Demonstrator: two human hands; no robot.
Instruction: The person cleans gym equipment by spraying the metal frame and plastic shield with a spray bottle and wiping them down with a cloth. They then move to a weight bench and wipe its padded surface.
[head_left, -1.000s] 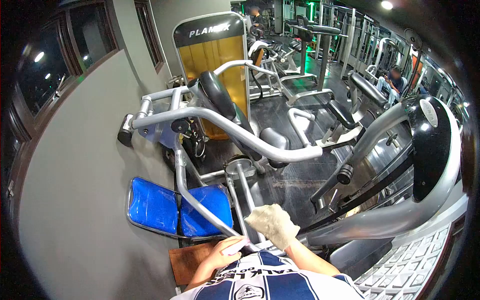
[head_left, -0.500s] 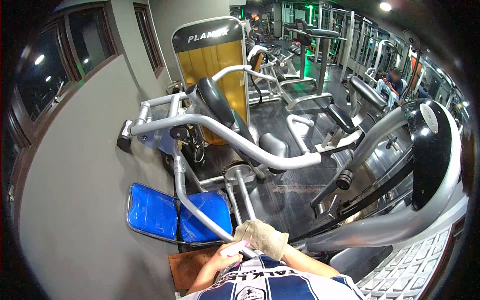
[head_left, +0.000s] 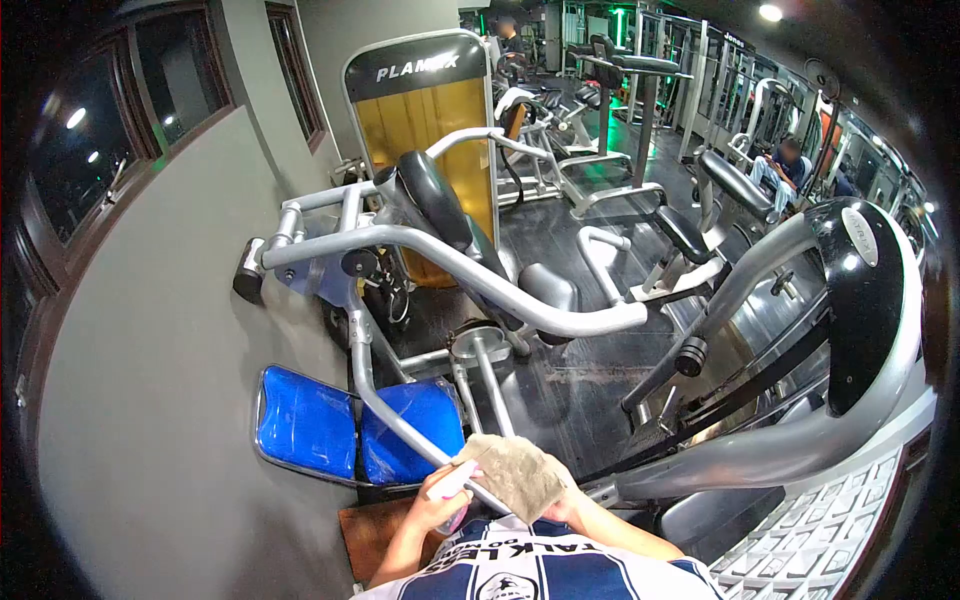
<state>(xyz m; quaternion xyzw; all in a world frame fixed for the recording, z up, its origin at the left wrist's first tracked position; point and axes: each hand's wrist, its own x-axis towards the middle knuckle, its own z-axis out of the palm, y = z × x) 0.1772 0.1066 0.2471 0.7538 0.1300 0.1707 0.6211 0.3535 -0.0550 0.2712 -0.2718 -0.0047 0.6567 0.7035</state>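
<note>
My left hand [head_left: 432, 508] is closed around what looks like a spray bottle [head_left: 458, 480], with a white head and a pink trigger; most of its body is hidden by my fingers. A beige-grey cloth [head_left: 515, 480] is spread out in front of my shirt, gripped at its right edge by my right hand [head_left: 570, 498]. The fingers of that hand are partly behind the cloth. Close to both hands runs the silver tube [head_left: 400, 428] of a gym machine, its lower end passing beneath the spray head and cloth.
A blue folding chair [head_left: 305, 425] stands by the grey wall [head_left: 170, 330] on the left. Ahead is a weight machine with a gold panel [head_left: 425, 130]. A thick curved silver frame [head_left: 740, 465] arches on the right. One person [head_left: 783, 172] sits farther back; another [head_left: 510, 40] is at the far end.
The cloth has opened out and risen, and its flat face shows more. My left hand has moved slightly up and left with the spray bottle. My right hand now shows at the cloth's edge.
</note>
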